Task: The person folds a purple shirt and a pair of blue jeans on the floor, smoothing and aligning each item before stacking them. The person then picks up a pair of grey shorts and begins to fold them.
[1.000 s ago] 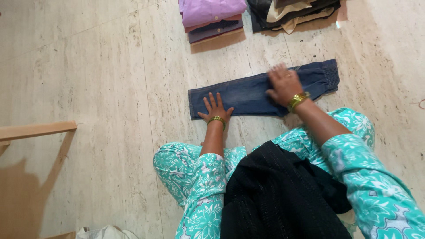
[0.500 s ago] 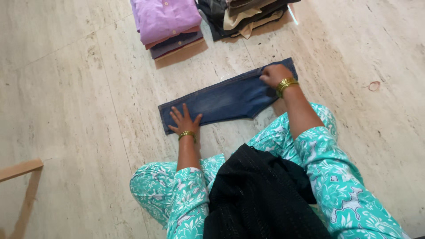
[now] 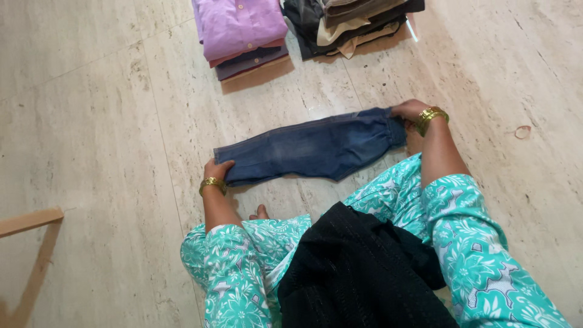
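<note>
A pair of dark blue jeans (image 3: 310,149), folded lengthwise into a long strip, stretches across the pale stone floor in front of my crossed legs. My left hand (image 3: 217,170) grips its left end, fingers curled under the cloth. My right hand (image 3: 411,110) grips the right end, at the elastic waist. The strip looks slightly lifted and sags in the middle. Both wrists carry gold bangles.
Two stacks of folded clothes lie beyond the jeans: one topped by a purple shirt (image 3: 242,24), one of dark and beige garments (image 3: 352,21). A wooden bar (image 3: 30,221) juts in at the left. A black cloth (image 3: 358,267) lies on my lap.
Both hands went from pressing flat on the jeans to gripping its two ends. The jeans have come up off the floor a little and shifted toward me.
</note>
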